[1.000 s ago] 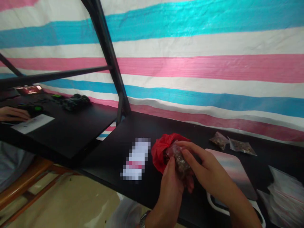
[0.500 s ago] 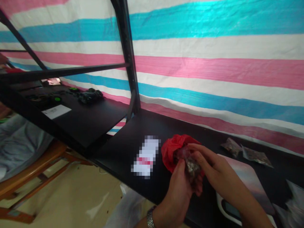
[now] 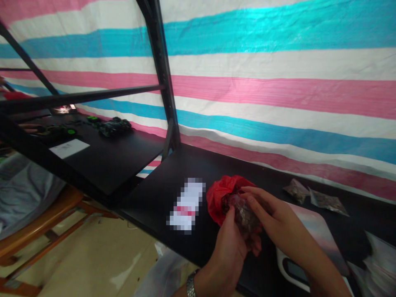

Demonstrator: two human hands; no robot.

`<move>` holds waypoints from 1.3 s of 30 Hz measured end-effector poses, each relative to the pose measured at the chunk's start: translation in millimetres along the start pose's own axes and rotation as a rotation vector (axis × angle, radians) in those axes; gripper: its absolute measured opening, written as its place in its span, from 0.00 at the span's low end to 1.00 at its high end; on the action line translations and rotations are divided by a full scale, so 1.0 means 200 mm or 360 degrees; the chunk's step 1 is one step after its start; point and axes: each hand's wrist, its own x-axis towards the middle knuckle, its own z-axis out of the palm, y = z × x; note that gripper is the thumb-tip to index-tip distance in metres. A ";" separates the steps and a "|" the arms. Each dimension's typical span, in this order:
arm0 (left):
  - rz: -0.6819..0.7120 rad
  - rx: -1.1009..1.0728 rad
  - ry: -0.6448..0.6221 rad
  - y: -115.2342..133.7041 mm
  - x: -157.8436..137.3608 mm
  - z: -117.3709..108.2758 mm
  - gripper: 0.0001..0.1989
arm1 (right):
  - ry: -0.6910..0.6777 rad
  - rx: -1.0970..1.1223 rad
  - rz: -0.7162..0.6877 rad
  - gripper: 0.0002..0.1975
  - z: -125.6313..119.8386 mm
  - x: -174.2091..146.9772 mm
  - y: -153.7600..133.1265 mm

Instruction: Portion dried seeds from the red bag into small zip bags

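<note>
Between my hands is a small clear plastic bag point(image 3: 246, 215) with dark contents I cannot make out. My left hand point(image 3: 230, 243) cups it from below, thumb pressed against its side. Fingers of my right hand point(image 3: 267, 208) curl over the bag's top edge. Just behind lies an opened red plastic bag point(image 3: 216, 200), with more dark stuff showing in its mouth. A digital scale point(image 3: 315, 227) sits under my right forearm, partly hidden by it. Beyond the scale are two small filled clear bags, one on the left point(image 3: 296, 191) and one on the right point(image 3: 328, 201).
A blurred-out white and red item point(image 3: 186, 206) lies left on the black table point(image 3: 192, 161). Clear bags point(image 3: 380, 262) are stacked at the right edge. A black metal post point(image 3: 167, 90) rises at the back. Left of it, another table point(image 3: 123, 159) holds dark parts near a person's grey clothing.
The view has shifted slightly, so things sit a little further left. Both hands stay on the small clear bag, which has turned a little and shows more of its side.
</note>
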 end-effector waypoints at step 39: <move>0.1602 0.1692 -0.0032 -0.08 -0.02 -0.08 0.16 | 0.0591 -0.0271 0.0377 0.13 -0.62 -0.20 0.27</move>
